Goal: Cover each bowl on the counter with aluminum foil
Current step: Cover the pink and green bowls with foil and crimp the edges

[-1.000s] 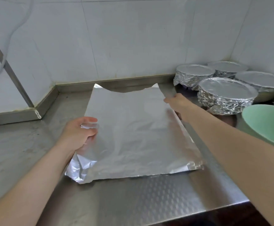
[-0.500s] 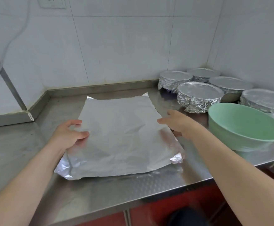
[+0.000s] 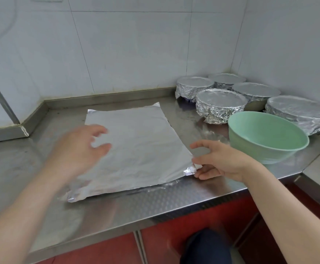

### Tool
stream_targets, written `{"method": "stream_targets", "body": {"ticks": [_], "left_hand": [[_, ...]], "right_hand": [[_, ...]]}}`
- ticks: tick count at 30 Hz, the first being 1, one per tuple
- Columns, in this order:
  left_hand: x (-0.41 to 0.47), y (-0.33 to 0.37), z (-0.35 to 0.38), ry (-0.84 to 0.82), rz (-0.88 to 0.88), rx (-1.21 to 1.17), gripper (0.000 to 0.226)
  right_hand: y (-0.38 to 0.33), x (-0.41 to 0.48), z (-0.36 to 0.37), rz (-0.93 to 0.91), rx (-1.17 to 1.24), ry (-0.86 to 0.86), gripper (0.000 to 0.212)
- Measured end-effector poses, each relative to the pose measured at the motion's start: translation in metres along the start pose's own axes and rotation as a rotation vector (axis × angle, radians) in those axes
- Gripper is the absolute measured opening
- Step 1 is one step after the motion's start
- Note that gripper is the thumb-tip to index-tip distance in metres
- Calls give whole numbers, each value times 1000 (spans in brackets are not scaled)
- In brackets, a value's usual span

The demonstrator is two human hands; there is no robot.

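foil sheet: the foil sheet (image 3: pixel 136 145) is lying flat on the steel counter (image 3: pixel 155 202), mid-frame, near L corner crumpled, near R corner folded up a bit.
L hand: the left hand (image 3: pixel 79 147) is hovering over the sheet's L side, motion-blurred, fingers spread & relaxed, gripping nothing. Can't tell if it's touching the foil.
R hand: the right hand (image 3: pixel 220 161) is sitting at the sheet's near R corner, fingers loosely curved w/ thumb above & lower fingers below the corner, not visibly closed on it, so reading it as open.
target bowl: the green bowl (image 3: pixel 250 149) is standing uncovered just R of the sheet, near the R hand, looks empty.
done bowls: five foil-covered bowls (image 3: pixel 220 103) are sitting clustered in the back R corner by the tiled wall (image 3: pixel 136 54), behind the green one.
step (judgement): prob getting a hold on the loose sheet before moving it to the green bowl; that looks like the last bowl left.
next move needs: a pinch on both sides of the sheet, lifting w/o tearing or creasing, centring over the green rim, then pressing edges down all round.
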State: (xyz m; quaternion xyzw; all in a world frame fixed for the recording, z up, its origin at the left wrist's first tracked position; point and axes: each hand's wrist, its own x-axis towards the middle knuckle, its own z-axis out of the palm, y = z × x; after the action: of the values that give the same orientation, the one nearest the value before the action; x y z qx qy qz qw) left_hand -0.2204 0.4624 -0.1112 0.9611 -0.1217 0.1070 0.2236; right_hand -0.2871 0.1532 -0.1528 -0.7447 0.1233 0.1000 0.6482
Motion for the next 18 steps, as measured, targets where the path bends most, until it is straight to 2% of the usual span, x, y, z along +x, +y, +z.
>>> {"method": "stream_targets", "body": {"ticks": [2, 4, 5, 10, 13, 18], "left_hand": [[-29, 46, 21, -110, 265, -112, 29], [-48, 80, 56, -157, 489, -20, 39], [-51, 90, 73, -143, 538, 48, 39], [-43, 96, 109, 61, 695, 253, 21], [-37, 92, 118, 163, 737, 247, 25], [-33, 92, 122, 252, 771, 231, 15]], "right_hand": [[2, -4, 1, -2, 8, -23, 44], [5, -6, 1, -8, 14, -42, 46], [6, -6, 1, -14, 19, -44, 46], [7, -6, 1, -8, 55, -61, 43], [7, -5, -1, 3, 80, -78, 41], [8, -4, -1, 12, 85, -68, 45]]}}
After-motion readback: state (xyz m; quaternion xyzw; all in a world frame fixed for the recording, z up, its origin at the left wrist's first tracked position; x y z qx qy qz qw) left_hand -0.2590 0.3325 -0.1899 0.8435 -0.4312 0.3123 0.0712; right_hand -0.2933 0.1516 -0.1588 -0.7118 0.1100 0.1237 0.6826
